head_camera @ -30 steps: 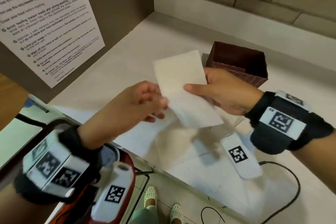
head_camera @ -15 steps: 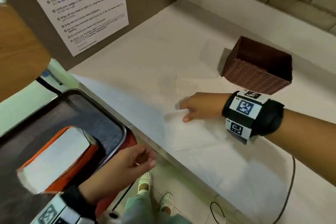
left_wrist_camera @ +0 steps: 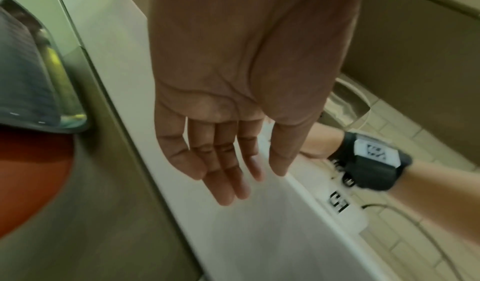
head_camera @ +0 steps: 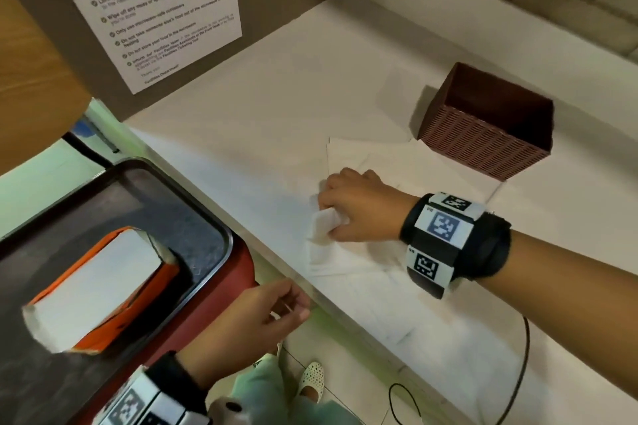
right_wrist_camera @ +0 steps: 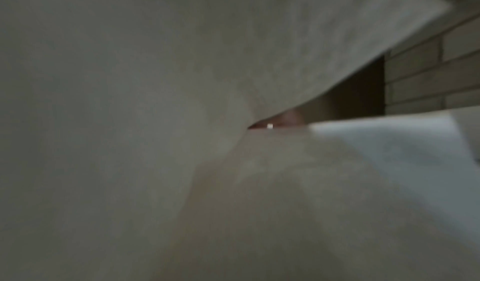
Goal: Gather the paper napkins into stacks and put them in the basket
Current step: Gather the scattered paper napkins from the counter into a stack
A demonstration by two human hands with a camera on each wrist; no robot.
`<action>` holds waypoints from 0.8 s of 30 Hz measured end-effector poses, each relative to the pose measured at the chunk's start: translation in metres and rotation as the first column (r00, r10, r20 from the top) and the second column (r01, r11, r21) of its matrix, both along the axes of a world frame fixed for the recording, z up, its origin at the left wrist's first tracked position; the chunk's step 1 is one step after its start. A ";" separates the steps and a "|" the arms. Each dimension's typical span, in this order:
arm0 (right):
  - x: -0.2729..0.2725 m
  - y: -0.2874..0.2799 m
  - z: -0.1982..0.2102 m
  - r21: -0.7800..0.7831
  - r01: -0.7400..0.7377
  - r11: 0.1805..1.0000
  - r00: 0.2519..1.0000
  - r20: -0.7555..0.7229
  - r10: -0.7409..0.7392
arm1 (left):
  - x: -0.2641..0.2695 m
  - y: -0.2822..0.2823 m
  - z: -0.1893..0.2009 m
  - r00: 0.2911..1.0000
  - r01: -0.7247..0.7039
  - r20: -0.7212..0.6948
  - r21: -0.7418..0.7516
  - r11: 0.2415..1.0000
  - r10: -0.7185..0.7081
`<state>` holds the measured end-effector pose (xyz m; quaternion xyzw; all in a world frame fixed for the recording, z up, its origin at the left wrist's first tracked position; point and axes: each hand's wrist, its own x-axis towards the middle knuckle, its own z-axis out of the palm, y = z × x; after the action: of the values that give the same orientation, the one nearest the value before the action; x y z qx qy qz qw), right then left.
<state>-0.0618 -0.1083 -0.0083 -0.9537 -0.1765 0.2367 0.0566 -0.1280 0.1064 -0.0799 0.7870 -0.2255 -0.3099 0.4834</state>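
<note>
White paper napkins (head_camera: 362, 155) lie overlapping on the white counter in front of a brown woven basket (head_camera: 483, 145), which looks empty. My right hand (head_camera: 336, 214) is on the counter, its fingers curled round the lifted edge of a napkin (head_camera: 322, 222). In the right wrist view the napkin paper (right_wrist_camera: 182, 59) fills nearly the whole picture. My left hand (head_camera: 293, 307) hangs below the counter's front edge, empty; the left wrist view shows its fingers (left_wrist_camera: 223, 162) relaxed and nearly straight.
A dark tray (head_camera: 114, 217) on a red cart at the left holds an orange box of white paper (head_camera: 93, 290). A notice (head_camera: 148, 3) hangs on the brown wall at the left. A black cable (head_camera: 518, 373) lies on the floor below the counter.
A second ago both hands held a napkin up in the air. The napkin now lies on the counter, the left hand has dropped below the edge, and the right hand has gripped a napkin edge.
</note>
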 end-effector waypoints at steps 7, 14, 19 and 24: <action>-0.005 -0.028 0.039 0.303 0.211 0.929 0.975 -0.138 -0.177 | -0.006 0.019 -0.025 0.992 0.112 -0.063 0.128 0.985 -0.105; -0.033 -0.130 0.115 0.519 0.650 0.555 0.744 -0.286 -0.604 | -0.005 0.031 -0.058 0.988 0.136 -0.094 0.158 0.978 -0.122; -0.089 -0.189 0.132 0.552 0.754 0.356 0.549 -0.233 -0.803 | 0.008 0.029 -0.094 0.965 0.259 -0.109 0.309 0.915 -0.237; -0.150 -0.233 0.125 0.481 0.853 0.204 0.346 -0.228 -0.910 | 0.015 0.035 -0.148 0.931 0.354 -0.083 0.455 0.817 -0.357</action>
<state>-0.2115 -0.3412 0.1168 -0.8358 0.3391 0.0529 0.4286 -0.1126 0.1411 -0.2284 0.8241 -0.2892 -0.4370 0.2152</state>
